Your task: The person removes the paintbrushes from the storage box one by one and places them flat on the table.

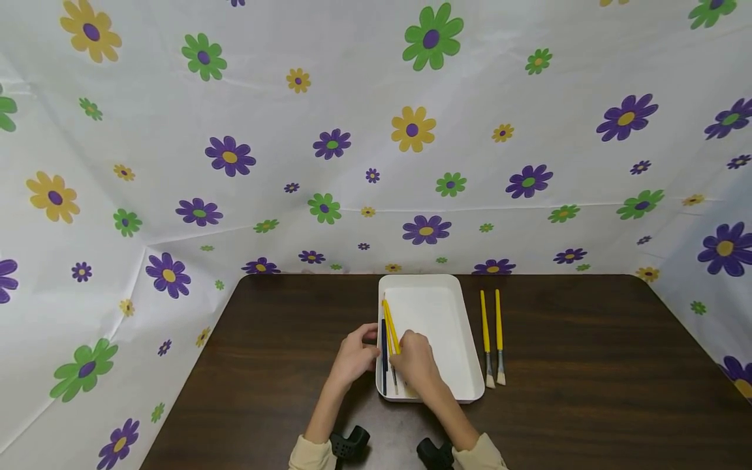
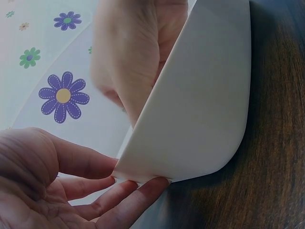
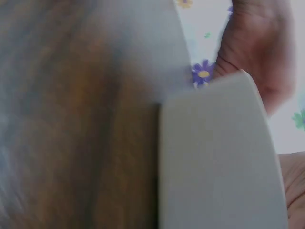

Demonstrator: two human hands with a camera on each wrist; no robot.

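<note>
A white rectangular tray (image 1: pixel 443 307) stands on the dark wooden table, with several paintbrushes along its left side. One has a dark handle (image 1: pixel 384 352); beside it lie brushes with yellow handles. My right hand (image 1: pixel 417 362) reaches down into the tray and pinches a yellow paintbrush (image 1: pixel 393 328), its fingertips partly hidden behind the hand. At the tray's left side is my left hand (image 1: pixel 354 356), its thumb and fingertips touching the outer wall near the rim. The left wrist view shows these fingers (image 2: pixel 147 191) extended against the wall.
Right of the tray, a yellow-handled flat brush (image 1: pixel 485 333) and a second such brush (image 1: pixel 499 333) lie side by side, bristles toward me. A white cloth with printed flowers (image 1: pixel 352 130) rises behind the table (image 1: pixel 587 365). Dark wrist devices (image 1: pixel 350 444) sit at both sleeves.
</note>
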